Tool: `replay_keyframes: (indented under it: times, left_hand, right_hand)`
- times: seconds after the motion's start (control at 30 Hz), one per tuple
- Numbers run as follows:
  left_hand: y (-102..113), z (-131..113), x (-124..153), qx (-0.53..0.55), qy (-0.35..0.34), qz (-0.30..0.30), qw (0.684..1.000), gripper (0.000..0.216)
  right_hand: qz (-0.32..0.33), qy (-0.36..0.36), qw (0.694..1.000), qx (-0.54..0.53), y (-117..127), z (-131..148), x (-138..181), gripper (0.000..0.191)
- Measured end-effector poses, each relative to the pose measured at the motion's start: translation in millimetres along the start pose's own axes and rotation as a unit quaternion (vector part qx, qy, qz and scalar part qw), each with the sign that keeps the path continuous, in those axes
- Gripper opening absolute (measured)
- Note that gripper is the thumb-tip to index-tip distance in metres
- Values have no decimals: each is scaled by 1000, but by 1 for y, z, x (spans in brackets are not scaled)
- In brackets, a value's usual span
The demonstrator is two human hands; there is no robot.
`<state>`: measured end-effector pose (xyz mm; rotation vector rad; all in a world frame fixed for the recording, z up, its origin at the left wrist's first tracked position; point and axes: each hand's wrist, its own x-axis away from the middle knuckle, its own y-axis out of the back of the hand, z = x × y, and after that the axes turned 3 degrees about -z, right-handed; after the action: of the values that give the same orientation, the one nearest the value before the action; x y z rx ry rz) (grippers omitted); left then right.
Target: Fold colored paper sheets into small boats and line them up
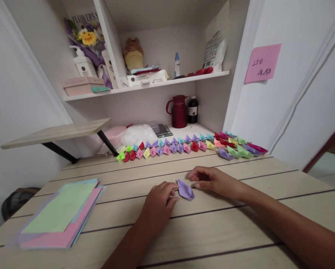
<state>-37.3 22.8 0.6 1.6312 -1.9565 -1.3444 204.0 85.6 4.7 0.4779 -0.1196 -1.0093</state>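
Note:
A purple folded paper boat lies on the wooden table between my two hands. My left hand is at its left, fingers loosely bent and thumb apart, the fingertips at or very near the boat's left tip. On the other side, my right hand curves with a gap between thumb and fingers, close to the boat but not gripping it. Beyond the hands, rows of small paper boats in many colours run along the back of the table, with larger ones at the right end.
A stack of coloured paper sheets lies at the left. Behind it stands a small raised wooden shelf on black legs. A dark red jug and a dark bottle stand at the back. A pink note hangs at the right.

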Motion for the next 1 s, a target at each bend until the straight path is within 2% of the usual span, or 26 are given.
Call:
replay_keyframes:
  times: [0.1,0.2,0.33,0.53,0.73,1.0]
  left_hand:
    - [0,-1,0,-17,-7,6,1000,35]
    - [1,-3,0,-30,-8,8,999,37]
    - [0,-3,0,-44,-2,-3,999,29]
    - [-1,-1,-1,-56,-2,-9,998,21]
    - [-1,-1,-1,-49,-11,-7,999,17]
    - [-3,2,0,-41,-50,1,998,24]
  right_hand:
    - [1,1,1000,9,0,0,0,28]
    - [1,6,999,39,1,3,1,21]
    - [9,13,998,68,1,5,2,13]
    - [28,17,998,60,-1,6,3,12]
    - [35,33,994,96,0,11,3,8]
    - [33,59,992,104,-1,10,4,10]
